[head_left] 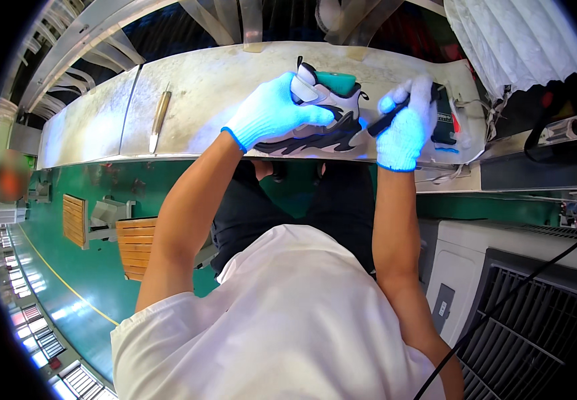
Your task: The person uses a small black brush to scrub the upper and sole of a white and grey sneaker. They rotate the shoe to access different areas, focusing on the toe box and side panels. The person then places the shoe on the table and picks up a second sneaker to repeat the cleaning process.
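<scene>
A grey, white and black sneaker rests on the worn pale bench. A teal shoe last fills its opening, and the wavy black sole runs along the side nearer me. My left hand, in a white knit glove lit blue, grips the upper, its thumb across the near side. My right hand, gloved alike, is closed around a dark bar-shaped tool. The tool slants down toward the shoe's right end, with a small gap between. Blue light glows on the bench near its tip; its other end is hidden in my fingers.
A slim wooden-handled tool with a thin metal point lies on the bench at left. Right of my right hand is a dark box-like device. White pleated sheeting hangs at upper right; a grey machine with a grille stands lower right.
</scene>
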`<control>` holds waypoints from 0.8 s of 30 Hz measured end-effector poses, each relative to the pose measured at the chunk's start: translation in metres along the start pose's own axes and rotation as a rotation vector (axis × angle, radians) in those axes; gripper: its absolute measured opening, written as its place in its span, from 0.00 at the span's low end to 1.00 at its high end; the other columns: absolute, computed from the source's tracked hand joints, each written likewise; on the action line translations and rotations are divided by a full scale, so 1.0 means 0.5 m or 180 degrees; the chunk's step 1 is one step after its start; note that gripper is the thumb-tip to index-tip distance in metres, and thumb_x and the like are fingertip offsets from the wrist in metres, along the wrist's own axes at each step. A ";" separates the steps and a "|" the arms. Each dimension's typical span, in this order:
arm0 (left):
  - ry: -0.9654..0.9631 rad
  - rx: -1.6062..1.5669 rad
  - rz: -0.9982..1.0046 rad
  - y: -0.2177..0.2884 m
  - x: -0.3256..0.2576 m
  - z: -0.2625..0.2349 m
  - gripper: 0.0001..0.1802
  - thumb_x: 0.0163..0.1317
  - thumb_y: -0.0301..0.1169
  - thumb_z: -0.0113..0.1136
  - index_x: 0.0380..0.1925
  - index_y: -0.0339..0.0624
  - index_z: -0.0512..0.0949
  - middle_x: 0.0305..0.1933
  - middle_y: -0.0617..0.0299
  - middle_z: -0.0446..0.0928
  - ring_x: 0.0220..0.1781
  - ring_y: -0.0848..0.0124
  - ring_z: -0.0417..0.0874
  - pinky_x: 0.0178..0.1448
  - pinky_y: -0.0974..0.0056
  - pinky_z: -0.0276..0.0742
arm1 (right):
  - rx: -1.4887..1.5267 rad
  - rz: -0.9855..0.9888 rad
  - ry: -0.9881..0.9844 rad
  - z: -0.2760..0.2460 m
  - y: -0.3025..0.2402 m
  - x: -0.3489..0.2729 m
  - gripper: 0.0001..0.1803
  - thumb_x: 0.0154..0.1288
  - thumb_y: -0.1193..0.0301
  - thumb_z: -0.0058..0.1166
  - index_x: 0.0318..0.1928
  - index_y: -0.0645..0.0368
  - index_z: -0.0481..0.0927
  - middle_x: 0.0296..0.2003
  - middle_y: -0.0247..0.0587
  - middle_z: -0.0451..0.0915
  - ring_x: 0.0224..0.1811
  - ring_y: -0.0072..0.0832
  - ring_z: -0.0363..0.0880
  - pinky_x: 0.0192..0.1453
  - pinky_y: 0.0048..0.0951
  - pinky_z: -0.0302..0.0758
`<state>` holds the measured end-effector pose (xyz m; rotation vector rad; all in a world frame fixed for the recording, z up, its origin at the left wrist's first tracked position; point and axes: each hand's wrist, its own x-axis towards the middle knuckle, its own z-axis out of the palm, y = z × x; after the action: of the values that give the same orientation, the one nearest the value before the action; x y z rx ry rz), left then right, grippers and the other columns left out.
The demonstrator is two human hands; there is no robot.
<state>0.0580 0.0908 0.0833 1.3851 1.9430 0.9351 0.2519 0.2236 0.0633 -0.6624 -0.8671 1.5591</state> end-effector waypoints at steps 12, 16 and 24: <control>-0.0225 -0.0185 -0.0184 -0.033 0.043 -0.003 0.31 0.55 0.54 0.85 0.49 0.41 0.92 0.49 0.52 0.92 0.53 0.56 0.91 0.63 0.58 0.84 | -0.0768 -0.0584 0.0290 0.005 0.019 0.140 0.20 0.80 0.60 0.67 0.32 0.55 0.77 0.19 0.30 0.74 0.16 0.22 0.73 0.25 0.29 0.70; -0.0091 -0.0071 -0.0165 -0.043 0.046 -0.007 0.39 0.55 0.57 0.83 0.54 0.36 0.89 0.51 0.47 0.92 0.54 0.53 0.92 0.62 0.57 0.85 | 0.0016 0.0100 0.0225 -0.033 -0.008 0.085 0.18 0.85 0.58 0.60 0.35 0.53 0.76 0.22 0.29 0.72 0.20 0.22 0.71 0.25 0.28 0.72; 0.0186 0.0325 0.0175 -0.051 0.069 -0.008 0.50 0.61 0.62 0.75 0.71 0.32 0.76 0.55 0.37 0.90 0.57 0.42 0.92 0.63 0.51 0.87 | 0.0124 0.0148 -0.0387 0.076 0.025 0.029 0.22 0.85 0.50 0.62 0.38 0.54 0.77 0.22 0.29 0.72 0.25 0.25 0.75 0.33 0.32 0.78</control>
<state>0.0302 0.1170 0.0634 1.4911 2.0303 0.9224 0.2118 0.2312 0.0752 -0.5680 -0.9147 1.6675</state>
